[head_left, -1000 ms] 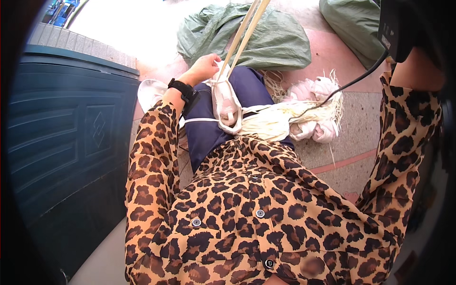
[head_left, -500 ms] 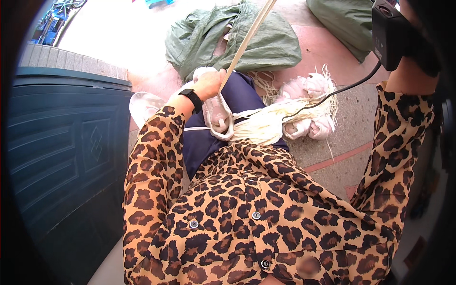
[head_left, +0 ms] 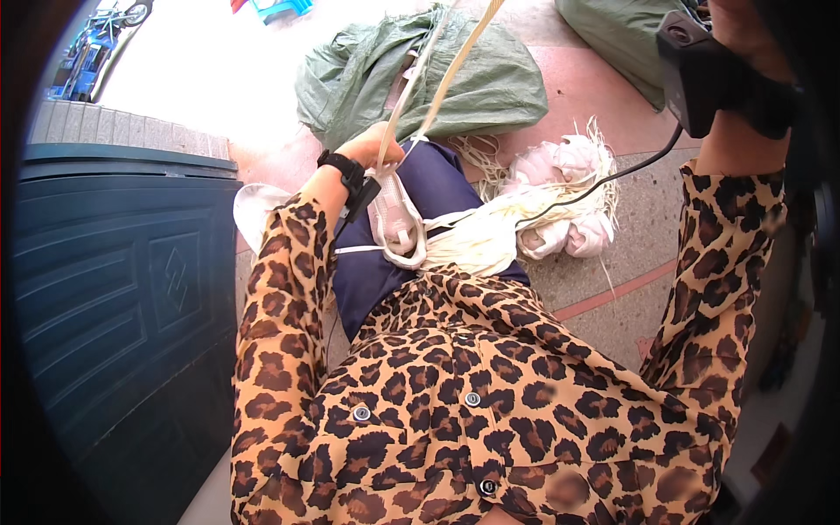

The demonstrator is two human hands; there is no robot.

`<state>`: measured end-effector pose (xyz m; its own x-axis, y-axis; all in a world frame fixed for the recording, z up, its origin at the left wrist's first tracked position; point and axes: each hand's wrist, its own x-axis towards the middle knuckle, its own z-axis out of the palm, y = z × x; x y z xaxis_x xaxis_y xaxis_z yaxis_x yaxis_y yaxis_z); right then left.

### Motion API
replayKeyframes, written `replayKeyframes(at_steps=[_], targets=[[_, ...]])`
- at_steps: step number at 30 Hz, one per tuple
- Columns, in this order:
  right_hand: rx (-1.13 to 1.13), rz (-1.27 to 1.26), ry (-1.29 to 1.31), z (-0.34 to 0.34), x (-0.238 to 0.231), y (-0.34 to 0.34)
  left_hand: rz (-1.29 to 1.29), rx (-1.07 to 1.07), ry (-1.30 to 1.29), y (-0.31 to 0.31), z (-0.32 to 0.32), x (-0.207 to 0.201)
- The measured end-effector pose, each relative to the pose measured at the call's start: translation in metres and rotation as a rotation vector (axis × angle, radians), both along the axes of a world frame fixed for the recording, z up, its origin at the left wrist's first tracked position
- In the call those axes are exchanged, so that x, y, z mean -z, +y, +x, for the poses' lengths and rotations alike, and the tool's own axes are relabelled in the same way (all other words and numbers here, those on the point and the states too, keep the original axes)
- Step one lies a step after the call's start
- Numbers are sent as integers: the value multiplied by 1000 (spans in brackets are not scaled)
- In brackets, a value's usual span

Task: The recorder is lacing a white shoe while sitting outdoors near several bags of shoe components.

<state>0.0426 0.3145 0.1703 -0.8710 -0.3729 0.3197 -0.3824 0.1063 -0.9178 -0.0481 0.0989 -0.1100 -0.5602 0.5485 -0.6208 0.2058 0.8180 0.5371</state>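
A pale pink and white sneaker (head_left: 395, 214) lies across my dark blue trouser leg. My left hand (head_left: 374, 147), with a black band at its wrist, is closed at the sneaker's far end; its fingertips are partly hidden. Two strands of a cream shoelace (head_left: 448, 83) rise from beside this hand and leave the view at the top. My right hand (head_left: 744, 26) is raised to the upper right corner, where the edge cuts off its fingers. A loose bundle of cream laces (head_left: 477, 238) is spread over my lap, to the right of the sneaker.
More pale pink shoes (head_left: 560, 166) with tangled laces lie on the floor at right. A green woven sack (head_left: 350, 83) stands ahead, another sack (head_left: 612, 39) beyond. A white shoe (head_left: 252, 210) sits beside a dark blue door panel (head_left: 114, 262). A black cable (head_left: 643, 162) hangs from my right wrist.
My left hand has turned and shifted slightly left, showing more of its wrist device. Two lace strands now show where one did. My right hand has moved slightly left and up.
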Motion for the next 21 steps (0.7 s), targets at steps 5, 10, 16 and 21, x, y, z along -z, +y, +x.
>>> replayKeyframes(at_steps=[5,10,16,21], targets=[[8,51,-61,1,3,-7,61,83,83,-12,-12,12],[44,108,-127,3,13,-4,53,403,289,-19,4,-4],[101,187,-200,11,14,4,27,206,27,-1,7,-19],[116,234,-251,14,22,3,275,-32,325,-25,-2,13]])
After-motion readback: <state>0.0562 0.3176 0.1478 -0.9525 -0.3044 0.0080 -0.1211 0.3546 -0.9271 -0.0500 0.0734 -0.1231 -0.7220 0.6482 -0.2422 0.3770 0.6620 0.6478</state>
